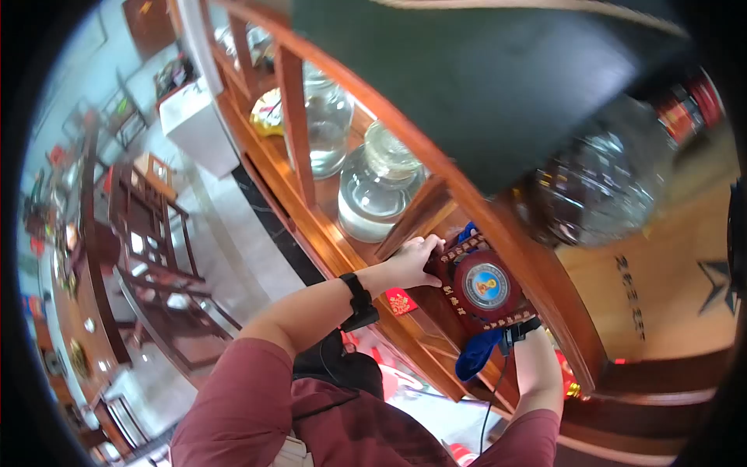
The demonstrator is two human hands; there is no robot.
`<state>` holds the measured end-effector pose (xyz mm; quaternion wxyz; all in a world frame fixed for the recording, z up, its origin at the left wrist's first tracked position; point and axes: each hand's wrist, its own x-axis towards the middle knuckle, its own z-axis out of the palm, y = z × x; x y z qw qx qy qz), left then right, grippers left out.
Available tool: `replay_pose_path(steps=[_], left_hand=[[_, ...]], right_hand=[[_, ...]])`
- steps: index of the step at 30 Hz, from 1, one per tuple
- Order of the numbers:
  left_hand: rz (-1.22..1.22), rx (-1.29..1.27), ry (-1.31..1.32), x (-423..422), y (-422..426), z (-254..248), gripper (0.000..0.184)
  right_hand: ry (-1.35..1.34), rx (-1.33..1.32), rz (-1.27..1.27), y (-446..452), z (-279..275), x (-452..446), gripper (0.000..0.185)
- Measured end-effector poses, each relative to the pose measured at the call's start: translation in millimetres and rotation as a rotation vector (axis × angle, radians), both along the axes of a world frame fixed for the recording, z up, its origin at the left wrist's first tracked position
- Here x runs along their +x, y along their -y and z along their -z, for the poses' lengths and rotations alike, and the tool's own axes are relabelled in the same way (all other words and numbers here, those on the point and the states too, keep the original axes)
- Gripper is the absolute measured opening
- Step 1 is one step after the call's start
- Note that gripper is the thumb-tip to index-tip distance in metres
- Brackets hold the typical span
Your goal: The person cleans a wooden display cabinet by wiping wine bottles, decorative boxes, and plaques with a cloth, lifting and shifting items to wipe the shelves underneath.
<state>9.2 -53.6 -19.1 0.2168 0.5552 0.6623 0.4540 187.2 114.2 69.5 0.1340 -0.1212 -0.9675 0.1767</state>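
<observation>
A dark red wooden plaque [459,305] with gold characters and a round medallion [486,286] is held in the shelf opening, tilted. My left hand [416,263] grips its left edge, thumb in front and fingers at the upper corner. My right hand is hidden behind the plaque's lower right side; only the wrist with a black band shows, so its fingers cannot be seen. Blue cloth [478,354] hangs below the plaque beside my right wrist, and a bit more blue shows above the plaque. Whether my right hand holds the cloth is unclear.
Glass jars [373,194] with clear liquid stand on the wooden shelf [327,222] left of the plaque. A dark green panel [482,70] and a large glass vessel [607,183] are above right. A red packet [401,301] lies near my left wrist. Chairs [152,226] stand at left.
</observation>
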Motion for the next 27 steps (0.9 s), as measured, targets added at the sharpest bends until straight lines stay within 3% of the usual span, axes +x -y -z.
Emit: replay_pose_path(steps=[4, 11, 13, 14, 16, 17, 20, 24, 27], left_hand=[[-0.027, 0.073, 0.155, 5.4, -0.9, 7.6, 0.098], [-0.116, 0.143, 0.155, 8.2, -1.6, 13.3, 0.1], [-0.051, 0.162, 0.106, 6.8, 6.8, -1.1, 0.083], [-0.049, 0.158, 0.107, 6.6, 6.1, 1.8, 0.083], [-0.038, 0.184, 0.171, 5.8, 2.0, 4.7, 0.056], [-0.034, 0.181, 0.172, 5.8, -0.6, 6.0, 0.056], [0.016, 0.116, 0.475, 2.2, 0.6, -8.7, 0.033], [0.031, 0.278, 0.273, -3.4, -1.3, -10.7, 0.028], [0.093, 0.39, 0.377, 0.1, -15.6, -25.2, 0.027]], right_hand=[[0.046, -0.001, -0.057, 1.2, -4.0, -11.3, 0.042], [0.09, 0.002, -0.135, 5.2, -11.5, -16.6, 0.042], [0.087, -0.005, -0.145, 7.4, -13.8, -16.6, 0.043], [0.095, -0.003, -0.162, 7.8, -14.6, -18.8, 0.043], [0.096, -0.01, -0.166, 8.9, -17.1, -16.6, 0.043], [0.097, -0.012, -0.171, 9.0, -18.7, -16.2, 0.043], [0.109, -0.015, -0.196, 11.4, -20.5, -18.6, 0.043], [0.116, -0.02, -0.216, 16.2, -17.9, -21.8, 0.043], [0.126, -0.017, -0.232, 19.5, -17.3, -24.9, 0.044]])
